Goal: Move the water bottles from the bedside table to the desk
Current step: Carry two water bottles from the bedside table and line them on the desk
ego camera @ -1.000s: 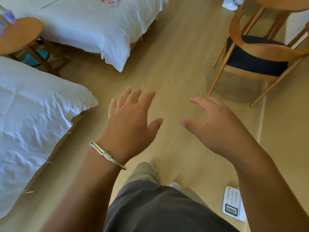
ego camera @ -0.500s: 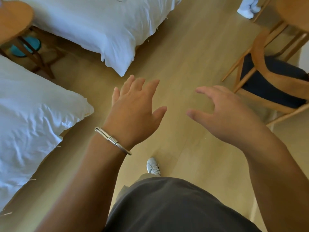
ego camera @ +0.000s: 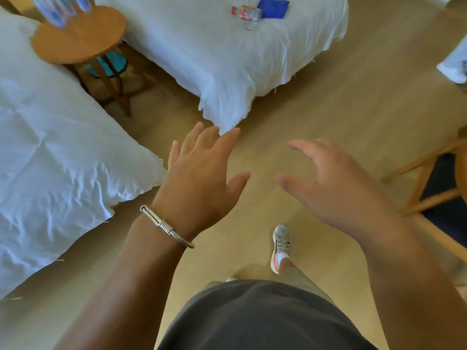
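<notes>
The round wooden bedside table is orange-brown. The clear plastic water bottles on it have blue labels. Both beds have white sheets. The far bed holds a blue cloth. The near shoe is grey with orange.

This is a twin bedroom, much like a hotel room. Two beds made up with white duvets stand side by side on a pale wooden floor, with a small round wooden bedside table between them. A wooden chair with a dark seat stands at the right edge.
</notes>
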